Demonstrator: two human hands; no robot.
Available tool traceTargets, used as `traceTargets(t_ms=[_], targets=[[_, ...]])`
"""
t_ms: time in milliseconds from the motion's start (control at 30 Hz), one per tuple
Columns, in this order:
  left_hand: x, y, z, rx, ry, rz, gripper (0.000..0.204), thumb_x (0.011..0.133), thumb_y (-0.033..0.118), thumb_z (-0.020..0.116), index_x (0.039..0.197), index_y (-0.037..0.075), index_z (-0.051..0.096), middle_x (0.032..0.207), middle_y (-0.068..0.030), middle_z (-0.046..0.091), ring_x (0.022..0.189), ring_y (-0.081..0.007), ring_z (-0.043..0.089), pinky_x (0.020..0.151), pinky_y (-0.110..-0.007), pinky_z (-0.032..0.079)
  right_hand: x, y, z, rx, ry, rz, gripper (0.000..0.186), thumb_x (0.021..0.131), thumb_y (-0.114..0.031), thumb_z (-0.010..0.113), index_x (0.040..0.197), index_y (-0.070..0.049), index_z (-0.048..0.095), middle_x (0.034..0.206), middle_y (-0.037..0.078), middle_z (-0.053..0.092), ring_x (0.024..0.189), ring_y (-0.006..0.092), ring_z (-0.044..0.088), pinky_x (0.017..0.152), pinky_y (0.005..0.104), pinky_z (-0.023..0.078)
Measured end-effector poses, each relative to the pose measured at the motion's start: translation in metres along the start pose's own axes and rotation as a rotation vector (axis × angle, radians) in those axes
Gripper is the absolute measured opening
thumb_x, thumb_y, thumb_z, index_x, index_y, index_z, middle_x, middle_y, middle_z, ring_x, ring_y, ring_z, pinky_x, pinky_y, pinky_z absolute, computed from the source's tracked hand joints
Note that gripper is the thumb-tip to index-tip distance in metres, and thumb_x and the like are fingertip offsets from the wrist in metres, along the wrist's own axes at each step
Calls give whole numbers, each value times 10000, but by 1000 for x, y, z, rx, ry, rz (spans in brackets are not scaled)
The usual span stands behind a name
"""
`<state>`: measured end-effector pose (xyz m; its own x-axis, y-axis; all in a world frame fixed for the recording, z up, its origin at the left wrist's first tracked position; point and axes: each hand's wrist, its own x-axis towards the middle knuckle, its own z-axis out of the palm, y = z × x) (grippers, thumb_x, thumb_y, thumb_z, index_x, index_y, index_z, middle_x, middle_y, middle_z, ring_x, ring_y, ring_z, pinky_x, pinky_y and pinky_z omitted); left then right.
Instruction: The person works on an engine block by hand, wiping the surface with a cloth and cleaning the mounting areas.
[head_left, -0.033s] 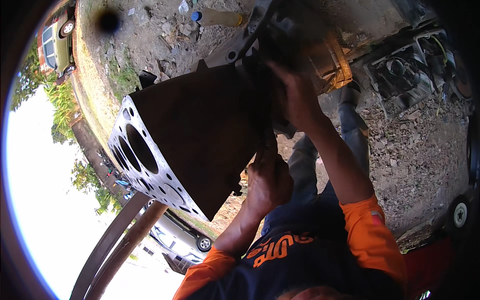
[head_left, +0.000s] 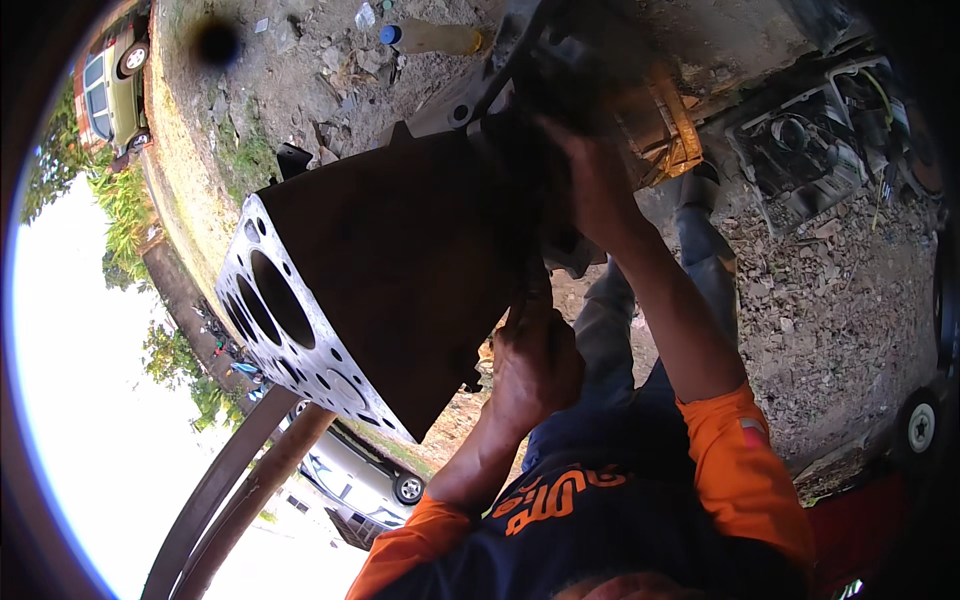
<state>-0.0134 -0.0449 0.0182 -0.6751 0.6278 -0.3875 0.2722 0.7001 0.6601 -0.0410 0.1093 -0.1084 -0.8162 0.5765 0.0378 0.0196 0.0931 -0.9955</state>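
A large engine block [head_left: 390,270] hangs or stands tilted before me. Its pale machined face [head_left: 325,365], with big round cylinder bores and many smaller holes, points to the left. The side toward me is in deep shadow. My left hand [head_left: 537,362] is at the block's lower right edge, its fingers curled and reaching up into the dark; whatever they grip is hidden. Higher up, my right hand [head_left: 590,190] reaches against the dark right end of the block. Its fingertips are lost in the shadow there.
A bottle with a blue cap [head_left: 435,38] lies on the stony ground beyond the block. Greasy machine parts [head_left: 800,150] lie at the far right. A wooden post [head_left: 255,490] rises at lower left. Parked vehicles include a green one [head_left: 122,90] and a white one [head_left: 355,475].
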Motion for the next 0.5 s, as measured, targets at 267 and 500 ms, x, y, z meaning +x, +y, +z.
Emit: traceTargets(t_ms=[267,500], targets=[[0,0,-5,175,-69,153,168,771,-45,484,905,-114,557,645,-153,425,491,-223,393,486,-365,362,11,8,2,-150,-71,124,422,804,-1,601,1224,-2,636,981,244,692,873,378,695,803,462,556],[-1,0,-3,268,-39,209,92,844,-53,445,886,-84,522,599,-97,432,519,-120,388,490,-310,339,18,11,13,-123,78,40,329,860,-53,604,1183,-19,656,957,228,696,838,386,689,796,462,554]])
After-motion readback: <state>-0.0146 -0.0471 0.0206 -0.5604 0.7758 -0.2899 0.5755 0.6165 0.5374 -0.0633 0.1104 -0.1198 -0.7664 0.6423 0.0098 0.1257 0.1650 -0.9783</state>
